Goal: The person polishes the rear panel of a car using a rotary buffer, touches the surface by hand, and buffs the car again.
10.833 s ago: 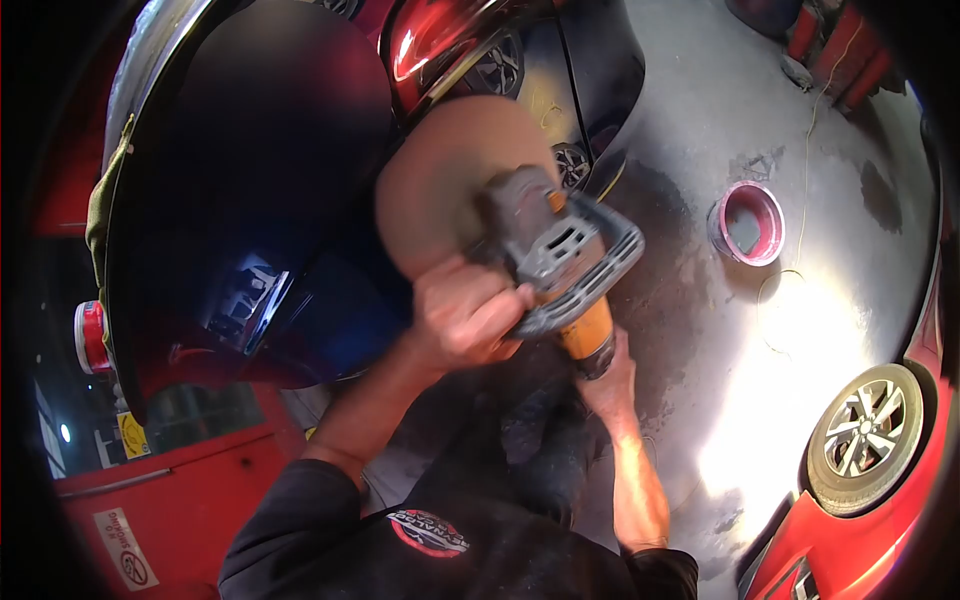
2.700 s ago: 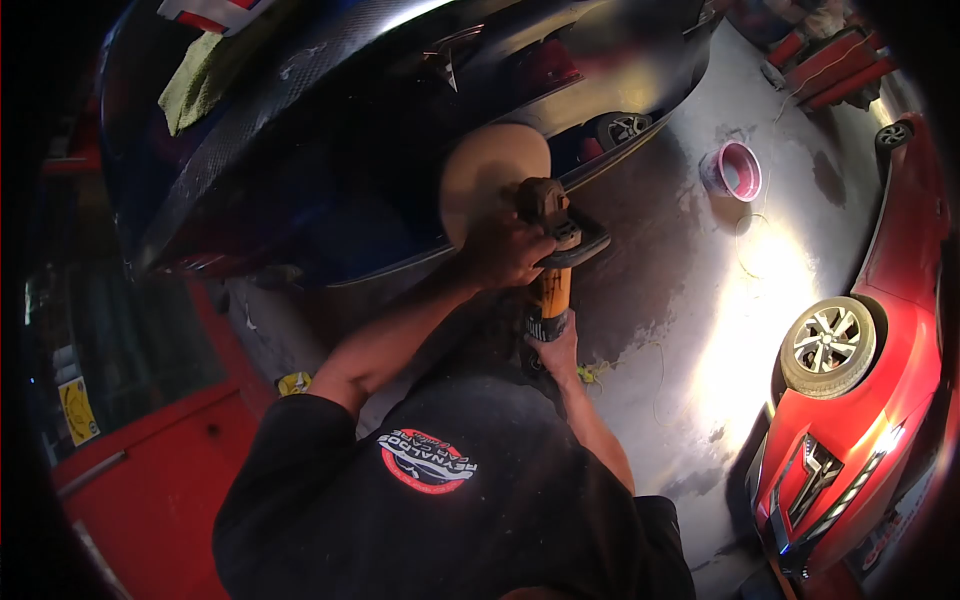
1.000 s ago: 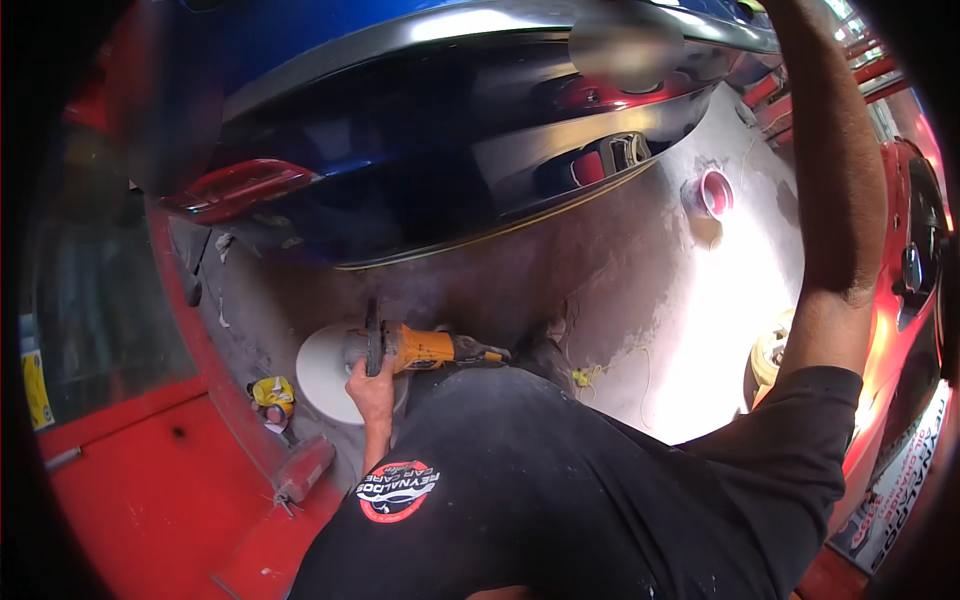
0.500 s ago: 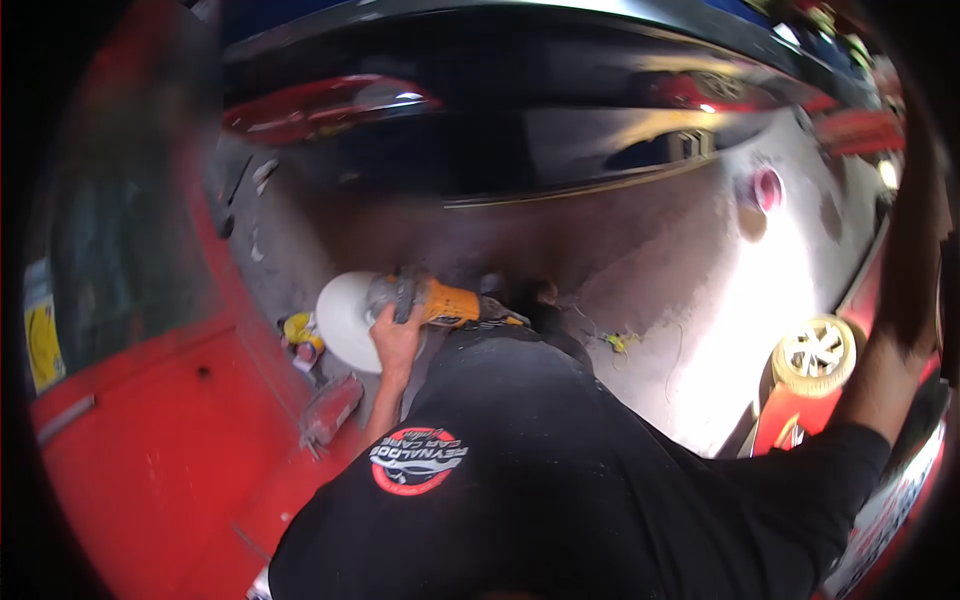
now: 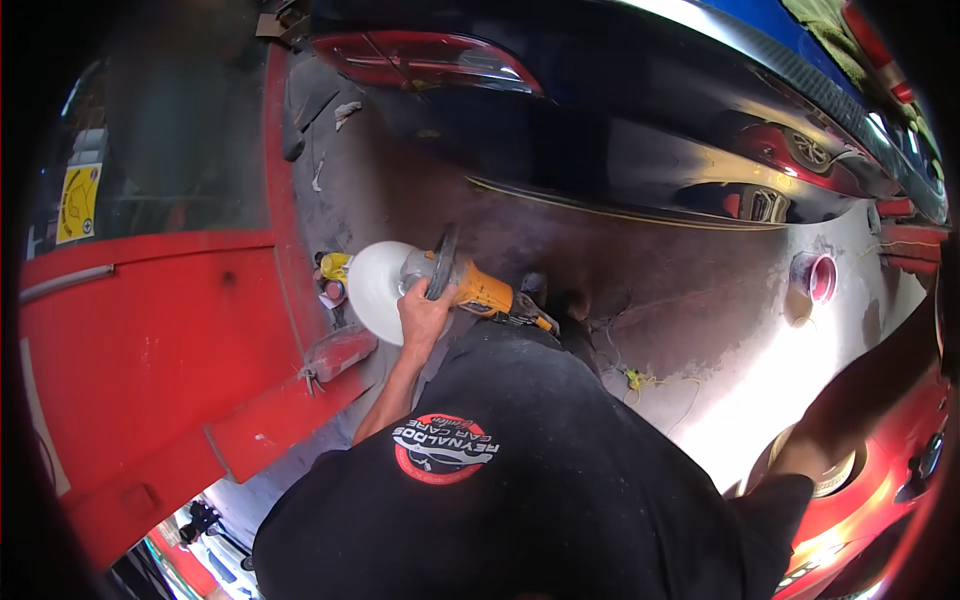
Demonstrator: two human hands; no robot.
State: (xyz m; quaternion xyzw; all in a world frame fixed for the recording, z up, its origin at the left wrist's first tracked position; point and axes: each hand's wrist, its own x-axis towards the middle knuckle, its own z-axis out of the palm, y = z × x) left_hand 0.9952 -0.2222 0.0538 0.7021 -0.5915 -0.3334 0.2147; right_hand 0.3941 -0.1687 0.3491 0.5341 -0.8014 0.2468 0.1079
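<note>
My left hand is wrapped round the front handle of an orange and grey polisher, left of my dark shirt. A large round white pad on its head faces left, away from the dark blue car. The rear end of the polisher lies close against my front. My right arm reaches out to the right, and its hand is out of sight beyond the dark edge of the view. A red tail light shows on the car above the polisher.
On the left stands a red panel with glass. A yellow container is near the pad. A pink bucket sits on the floor at right. A yellow-green cord lies nearby. A red car is at lower right.
Earlier both hands held the polisher with its pad at the car. Now it is beside my front, in my left hand only. My right arm has come off it and extends right; the view has turned.
</note>
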